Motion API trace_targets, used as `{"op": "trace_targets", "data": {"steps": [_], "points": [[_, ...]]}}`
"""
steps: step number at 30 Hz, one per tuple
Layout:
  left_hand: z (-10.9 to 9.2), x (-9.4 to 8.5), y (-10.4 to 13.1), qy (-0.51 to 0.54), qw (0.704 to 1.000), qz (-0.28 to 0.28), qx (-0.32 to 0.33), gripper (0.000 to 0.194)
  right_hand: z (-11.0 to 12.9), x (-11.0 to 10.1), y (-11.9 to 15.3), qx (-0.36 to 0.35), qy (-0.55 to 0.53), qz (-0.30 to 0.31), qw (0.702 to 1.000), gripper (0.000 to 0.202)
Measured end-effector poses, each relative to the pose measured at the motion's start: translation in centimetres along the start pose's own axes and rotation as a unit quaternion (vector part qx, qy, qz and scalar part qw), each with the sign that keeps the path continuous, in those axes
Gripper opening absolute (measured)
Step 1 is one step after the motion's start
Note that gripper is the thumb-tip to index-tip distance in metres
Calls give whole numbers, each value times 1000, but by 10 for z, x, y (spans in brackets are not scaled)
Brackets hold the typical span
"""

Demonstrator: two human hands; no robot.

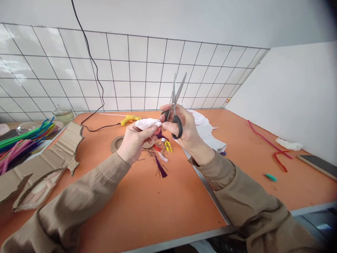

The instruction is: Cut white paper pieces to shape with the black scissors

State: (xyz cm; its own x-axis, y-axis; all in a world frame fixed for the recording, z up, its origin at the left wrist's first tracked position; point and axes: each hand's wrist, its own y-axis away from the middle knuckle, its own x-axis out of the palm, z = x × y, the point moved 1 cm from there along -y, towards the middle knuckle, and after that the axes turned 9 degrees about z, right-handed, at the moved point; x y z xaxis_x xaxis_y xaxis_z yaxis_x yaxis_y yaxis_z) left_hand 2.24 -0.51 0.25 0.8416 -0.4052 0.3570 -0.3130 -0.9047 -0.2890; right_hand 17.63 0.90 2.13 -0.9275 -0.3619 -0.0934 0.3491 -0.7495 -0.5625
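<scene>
Left hand (136,141): fingers pinched on the white cloth (147,123)
Right hand (186,131): closed round the black-handled scissors (174,100), blades upward, parted; fingertips at the cloth's end
White cloth: above the orange table (158,203), between the hands
Yellow glue gun (129,119): near the table's far edge
Cardboard (61,149): across its left edge

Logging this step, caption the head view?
Left hand pinches white cloth; right hand holds open scissors.

Orange table (155,211) with yellow glue gun (129,119).
</scene>
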Motion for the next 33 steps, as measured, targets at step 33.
{"op": "trace_targets", "data": {"steps": [33], "points": [[-5, -6, 3, -103, 989, 94, -52, 27, 3, -4, 2, 13, 61, 55, 997, 30]]}}
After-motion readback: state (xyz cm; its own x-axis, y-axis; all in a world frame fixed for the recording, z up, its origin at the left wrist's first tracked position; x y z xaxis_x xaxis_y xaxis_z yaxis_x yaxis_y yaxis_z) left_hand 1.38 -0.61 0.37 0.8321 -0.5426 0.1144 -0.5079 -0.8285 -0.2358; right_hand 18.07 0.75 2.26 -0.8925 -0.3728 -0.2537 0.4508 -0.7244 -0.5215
